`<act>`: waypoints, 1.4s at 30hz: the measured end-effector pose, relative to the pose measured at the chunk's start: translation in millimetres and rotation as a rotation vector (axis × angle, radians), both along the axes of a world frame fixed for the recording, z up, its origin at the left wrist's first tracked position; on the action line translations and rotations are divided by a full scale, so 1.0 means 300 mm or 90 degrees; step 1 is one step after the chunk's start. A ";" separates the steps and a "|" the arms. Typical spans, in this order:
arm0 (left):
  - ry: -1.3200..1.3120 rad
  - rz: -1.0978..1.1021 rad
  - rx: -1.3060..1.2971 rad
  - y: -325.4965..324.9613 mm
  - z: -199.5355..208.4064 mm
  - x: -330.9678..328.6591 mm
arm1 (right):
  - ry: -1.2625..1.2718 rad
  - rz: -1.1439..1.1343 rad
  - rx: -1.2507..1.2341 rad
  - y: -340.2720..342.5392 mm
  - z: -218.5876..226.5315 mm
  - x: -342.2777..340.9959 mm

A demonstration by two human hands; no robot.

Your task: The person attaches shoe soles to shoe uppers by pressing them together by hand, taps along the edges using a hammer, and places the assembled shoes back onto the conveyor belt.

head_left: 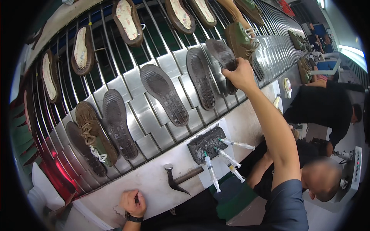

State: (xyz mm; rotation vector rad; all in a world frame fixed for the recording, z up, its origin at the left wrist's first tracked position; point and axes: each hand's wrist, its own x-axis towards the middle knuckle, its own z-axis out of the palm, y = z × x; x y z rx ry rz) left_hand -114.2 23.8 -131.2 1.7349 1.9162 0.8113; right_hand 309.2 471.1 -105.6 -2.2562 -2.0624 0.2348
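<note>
My right hand reaches over the conveyor and pinches the edge of a dark shoe sole, which lies tread side up on metal plates. My left hand rests at the bench edge with its fingers curled in; the inside of the fist is hidden. More dark soles lie on the plates, among them one in the middle, one beside the held sole and one further left. A brown and green laced shoe stands at the left, partly over another sole.
On the bench lie a hammer and a dark block with several syringes stuck in it. Across the rollers, another person's arm reaches to a green-brown shoe. Shoe uppers with pale insoles lie along the far side. Co-workers are at right.
</note>
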 end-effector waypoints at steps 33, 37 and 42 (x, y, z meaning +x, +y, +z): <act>-0.940 0.062 0.156 0.277 0.208 -0.186 | 0.259 0.472 0.268 -0.860 0.378 -0.853; -1.179 -0.123 0.135 0.069 0.191 -0.286 | 0.275 0.604 0.106 -1.322 0.355 -0.917; -0.917 0.138 0.325 -0.213 0.201 -0.288 | 0.956 0.319 -0.408 -1.557 0.111 -0.856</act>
